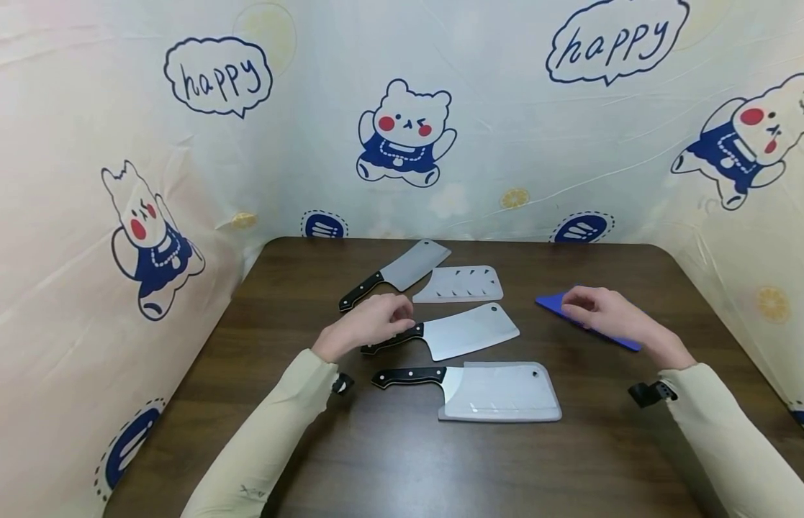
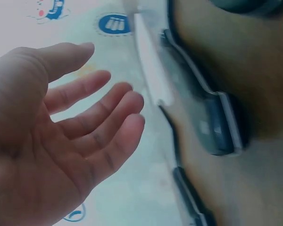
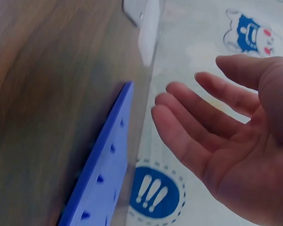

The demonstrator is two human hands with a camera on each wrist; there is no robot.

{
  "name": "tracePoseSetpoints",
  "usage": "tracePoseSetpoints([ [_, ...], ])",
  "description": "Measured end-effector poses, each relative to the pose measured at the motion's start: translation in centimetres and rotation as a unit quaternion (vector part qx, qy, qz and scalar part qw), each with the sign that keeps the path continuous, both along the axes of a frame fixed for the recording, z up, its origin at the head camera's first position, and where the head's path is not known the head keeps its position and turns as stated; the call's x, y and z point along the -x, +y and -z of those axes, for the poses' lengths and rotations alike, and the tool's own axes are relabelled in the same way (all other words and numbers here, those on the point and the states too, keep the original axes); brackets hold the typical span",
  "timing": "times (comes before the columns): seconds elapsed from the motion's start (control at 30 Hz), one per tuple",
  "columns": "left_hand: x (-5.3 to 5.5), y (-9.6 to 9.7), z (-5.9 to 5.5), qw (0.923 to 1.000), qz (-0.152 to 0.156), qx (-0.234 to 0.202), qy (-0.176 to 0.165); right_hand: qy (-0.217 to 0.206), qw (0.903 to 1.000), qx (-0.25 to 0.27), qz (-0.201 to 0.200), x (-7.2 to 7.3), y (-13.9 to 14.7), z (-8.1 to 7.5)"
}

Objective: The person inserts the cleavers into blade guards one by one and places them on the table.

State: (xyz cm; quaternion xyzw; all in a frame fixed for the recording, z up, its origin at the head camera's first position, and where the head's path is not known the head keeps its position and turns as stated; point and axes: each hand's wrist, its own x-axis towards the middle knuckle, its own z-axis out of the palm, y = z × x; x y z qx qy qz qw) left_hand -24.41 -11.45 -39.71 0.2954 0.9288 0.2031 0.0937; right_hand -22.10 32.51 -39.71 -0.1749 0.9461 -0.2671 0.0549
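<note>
Hovering relaxed and ungripping, left hand (image 1: pixel 368 324) near middle cleaver (image 1: pixel 473 332), right hand (image 1: pixel 605 311) near blue sheath (image 1: pixel 552 303), tabletop (image 1: pixel 538 338) between, far edge (image 1: pixel 505 243) behind.

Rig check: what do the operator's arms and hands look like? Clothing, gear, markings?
Left hand and right hand: no gloves or rings visible. Long, plain, pale beige sleeves; left sleeve has a small dark scribble-like mark, right sleeve shows none. Small black device at each wrist: left unit, right unit. No cables visible.
</note>
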Motion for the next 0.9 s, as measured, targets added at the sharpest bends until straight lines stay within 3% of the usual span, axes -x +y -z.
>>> tracePoseSetpoints([
  [0.2, 0.5, -0.6, 1.9, 0.9985, -0.036, 0.042, -0.005, 0.017, 0.9985, -0.031, 0.041, 0.8, 2.1, 1.0],
  [0.43, 1.0, -1.0, 3.2, 0.9966, -0.036, 0.072, -0.019, 0.017, 0.9967, -0.056, 0.057, 1.4, 3.8, 2.1],
  [0.6, 1.2, -1.2, 3.3, 0.9954, -0.029, 0.088, -0.025, 0.008, 0.9950, -0.086, 0.050, 1.8, 4.3, 2.9],
  [0.9, 2.0, -0.9, 2.6, 0.9858, -0.001, 0.145, -0.084, -0.018, 0.9906, -0.119, 0.065, 1.5, 4.8, 3.7],
])
